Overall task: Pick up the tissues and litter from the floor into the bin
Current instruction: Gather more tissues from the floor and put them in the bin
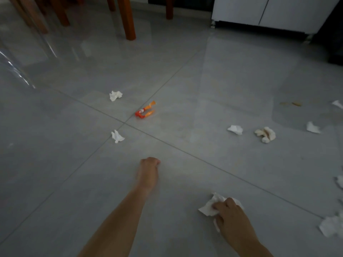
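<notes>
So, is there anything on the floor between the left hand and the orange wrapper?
Nothing visible. Only bare floor lies between the left hand and the orange wrapper; the nearest tissue lies left of that line.

The floor (185, 75) is smooth, shiny grey tile, the crumpled tissues (115, 95) are soft white paper, and the table legs (128, 19) are brown wood.

You are working in dim, greyish light. The glossy grey tiled floor (232, 75) is throwing back a pale sheen towards its far right. Your left hand (149, 168) is blurring softly, and the brown wooden legs (128, 19) are leaning from wide-angle distortion.
</notes>
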`<act>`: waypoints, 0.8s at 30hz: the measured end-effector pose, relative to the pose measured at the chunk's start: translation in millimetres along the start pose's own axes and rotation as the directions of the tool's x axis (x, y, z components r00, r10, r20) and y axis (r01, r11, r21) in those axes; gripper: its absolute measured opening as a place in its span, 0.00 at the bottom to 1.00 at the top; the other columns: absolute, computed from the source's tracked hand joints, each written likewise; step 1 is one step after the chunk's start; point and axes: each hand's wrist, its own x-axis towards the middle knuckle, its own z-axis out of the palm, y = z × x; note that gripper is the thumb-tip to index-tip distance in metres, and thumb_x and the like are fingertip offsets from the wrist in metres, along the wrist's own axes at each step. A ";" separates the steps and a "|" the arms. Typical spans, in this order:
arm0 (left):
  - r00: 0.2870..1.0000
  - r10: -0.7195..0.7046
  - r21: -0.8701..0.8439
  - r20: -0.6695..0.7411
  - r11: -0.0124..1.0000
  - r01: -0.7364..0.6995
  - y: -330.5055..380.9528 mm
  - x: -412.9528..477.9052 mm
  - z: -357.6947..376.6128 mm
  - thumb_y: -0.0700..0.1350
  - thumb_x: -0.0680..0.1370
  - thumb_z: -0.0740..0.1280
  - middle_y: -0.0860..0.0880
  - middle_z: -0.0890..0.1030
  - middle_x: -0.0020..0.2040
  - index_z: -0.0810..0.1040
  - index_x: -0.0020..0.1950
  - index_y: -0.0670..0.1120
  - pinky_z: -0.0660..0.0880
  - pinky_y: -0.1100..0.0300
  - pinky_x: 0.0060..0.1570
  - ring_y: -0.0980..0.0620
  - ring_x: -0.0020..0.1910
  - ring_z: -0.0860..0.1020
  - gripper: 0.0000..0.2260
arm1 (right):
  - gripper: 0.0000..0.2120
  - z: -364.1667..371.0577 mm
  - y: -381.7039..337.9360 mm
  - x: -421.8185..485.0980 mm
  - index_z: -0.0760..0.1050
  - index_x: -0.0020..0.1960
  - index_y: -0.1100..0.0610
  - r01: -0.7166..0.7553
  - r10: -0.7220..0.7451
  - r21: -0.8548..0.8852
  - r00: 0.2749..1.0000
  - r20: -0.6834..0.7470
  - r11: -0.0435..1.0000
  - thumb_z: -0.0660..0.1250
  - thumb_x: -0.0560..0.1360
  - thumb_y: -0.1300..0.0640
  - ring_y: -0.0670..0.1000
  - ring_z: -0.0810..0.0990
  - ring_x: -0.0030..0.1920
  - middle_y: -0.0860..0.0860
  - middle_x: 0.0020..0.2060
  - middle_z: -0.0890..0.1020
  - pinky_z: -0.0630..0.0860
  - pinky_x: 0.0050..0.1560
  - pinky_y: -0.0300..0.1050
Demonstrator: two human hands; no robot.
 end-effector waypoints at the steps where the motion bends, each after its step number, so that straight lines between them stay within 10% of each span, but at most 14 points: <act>1: 0.999 0.025 0.018 -0.030 1.000 -0.025 -3.6 0.1 -3.0 0.33 0.73 0.63 0.37 0.81 0.52 0.80 0.54 0.40 0.72 0.51 0.57 0.38 0.54 0.76 0.12 | 0.16 1.0 -0.2 -1.0 0.71 0.63 0.49 -0.012 0.012 0.014 1.000 -0.010 1.000 0.59 0.75 0.55 0.54 0.73 0.58 0.52 0.59 0.70 0.70 0.57 0.43; 14: 1.000 0.025 0.256 0.013 0.966 -0.027 -17.2 -0.6 -5.8 0.35 0.72 0.62 0.36 0.77 0.51 0.78 0.52 0.40 0.71 0.47 0.51 0.36 0.51 0.74 0.11 | 0.09 4.7 -7.7 -24.4 0.73 0.53 0.49 -0.128 0.125 0.150 0.992 0.033 0.980 0.62 0.73 0.56 0.54 0.77 0.50 0.48 0.43 0.67 0.70 0.45 0.45; 18: 0.984 -0.168 -0.066 0.053 0.983 0.171 3.7 -24.0 -4.9 0.38 0.72 0.66 0.34 0.81 0.47 0.78 0.49 0.37 0.74 0.51 0.46 0.37 0.48 0.79 0.08 | 0.04 -2.6 -10.8 -24.9 0.77 0.45 0.50 -0.171 0.165 0.264 0.985 0.046 0.949 0.66 0.71 0.57 0.53 0.79 0.46 0.49 0.40 0.75 0.70 0.43 0.43; 21: 0.901 -0.364 -0.541 0.237 0.721 0.434 40.3 -64.7 -2.5 0.39 0.70 0.69 0.41 0.80 0.28 0.77 0.36 0.40 0.73 0.58 0.33 0.44 0.31 0.76 0.05 | 0.13 -12.7 -21.4 -21.6 0.76 0.33 0.46 -0.161 0.214 0.593 0.977 -0.020 0.789 0.70 0.69 0.63 0.47 0.77 0.32 0.45 0.28 0.80 0.72 0.35 0.40; 24: 0.848 -0.164 -0.748 0.505 0.407 0.524 79.3 -105.7 4.3 0.34 0.69 0.68 0.45 0.80 0.30 0.78 0.40 0.38 0.73 0.63 0.30 0.49 0.31 0.76 0.01 | 0.14 -25.7 -47.2 -19.9 0.78 0.37 0.45 -0.029 0.226 0.786 0.964 -0.142 0.618 0.71 0.69 0.65 0.46 0.77 0.31 0.43 0.31 0.80 0.75 0.33 0.36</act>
